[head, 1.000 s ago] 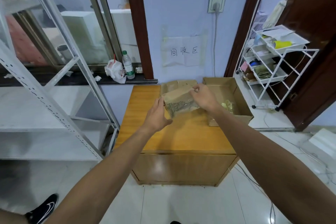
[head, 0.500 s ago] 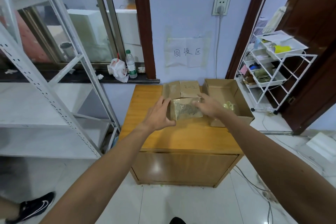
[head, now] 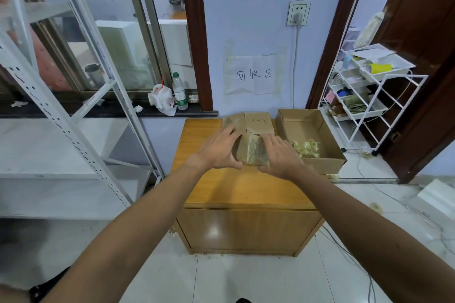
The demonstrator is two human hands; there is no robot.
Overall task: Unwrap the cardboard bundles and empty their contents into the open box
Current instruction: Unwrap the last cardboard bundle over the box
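A brown taped cardboard bundle [head: 253, 151], its clear tape glinting over printed lines, rests on the wooden counter [head: 236, 187] just behind the middle, gripped at either side by the left hand [head: 219, 152] and right hand [head: 278, 157]. Directly behind it, along the counter's far edge, lie two more flat cardboard packs: a bundle marked "2-2" [head: 259, 122] and, touching its left side, a tape-banded bundle [head: 232, 119]. The open cardboard box [head: 322, 166] sits at the counter's far right corner, just beside the bundles, flaps up, with a heap of pale yellow-green pieces [head: 306, 148] on its floor.
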